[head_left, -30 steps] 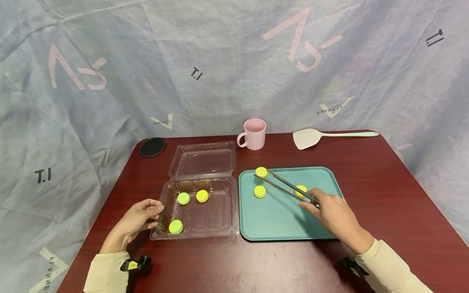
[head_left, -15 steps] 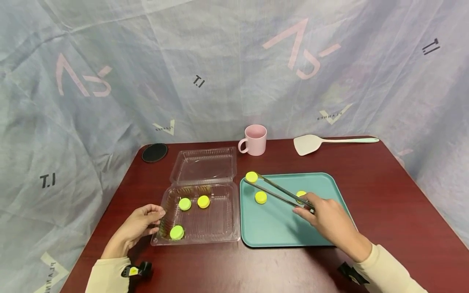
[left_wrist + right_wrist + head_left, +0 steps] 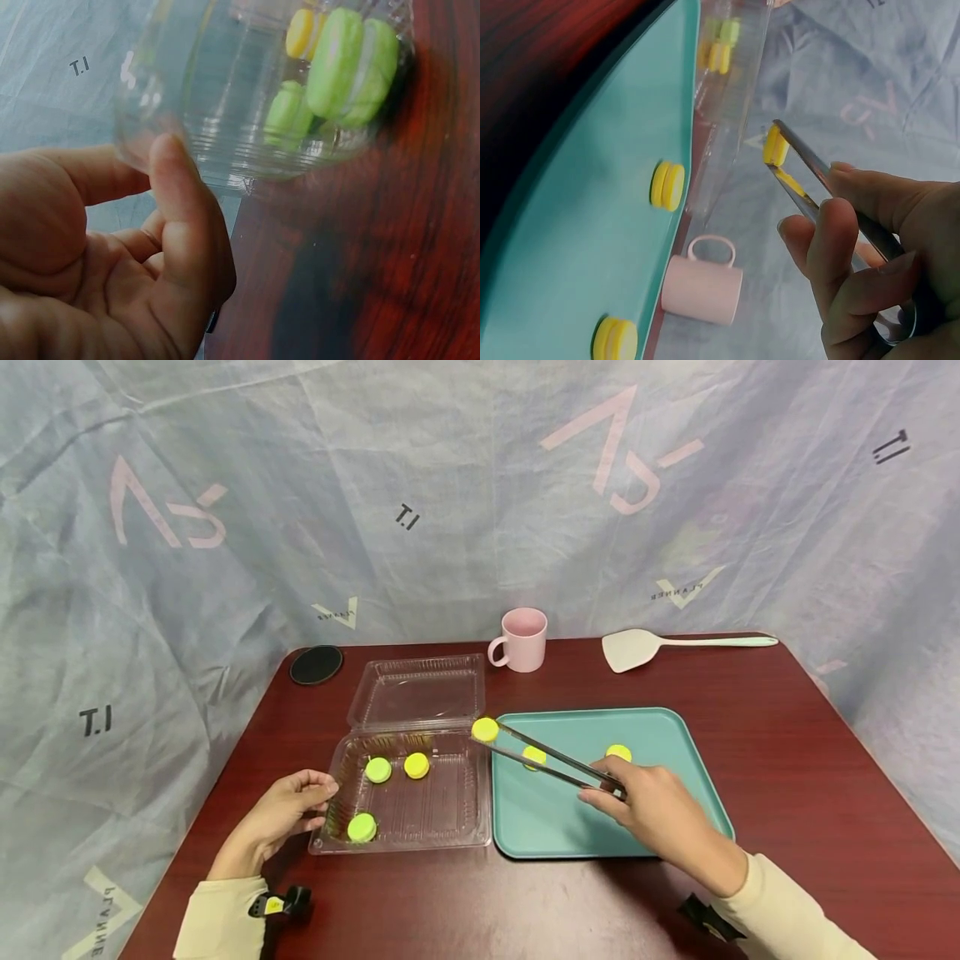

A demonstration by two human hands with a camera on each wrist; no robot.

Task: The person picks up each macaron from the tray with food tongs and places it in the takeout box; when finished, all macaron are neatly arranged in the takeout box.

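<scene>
My right hand (image 3: 660, 806) grips metal tongs (image 3: 551, 760), whose tips pinch a yellow macaron (image 3: 485, 729) above the gap between tray and box. In the right wrist view that macaron (image 3: 775, 147) shows a pale filling. Two more yellow macarons lie on the teal tray (image 3: 570, 827): one under the tongs (image 3: 534, 757), one partly behind my right hand (image 3: 618, 752). My left hand (image 3: 281, 814) pinches the left rim of the clear plastic box (image 3: 450, 810) between thumb and fingers. Inside the box are two green macarons (image 3: 362, 828) and a yellow-orange macaron (image 3: 416, 766).
The box's lid (image 3: 420, 693) lies folded back behind it. At the table's far side stand a pink mug (image 3: 524, 642), a black round coaster (image 3: 316, 665) and a white spatula (image 3: 633, 650). A grey printed cloth (image 3: 450, 485) hangs behind the table.
My right hand has carried the tongs and the yellow macaron leftward, from over the tray's back left to the box's right edge. My left hand stays at the box's rim.
</scene>
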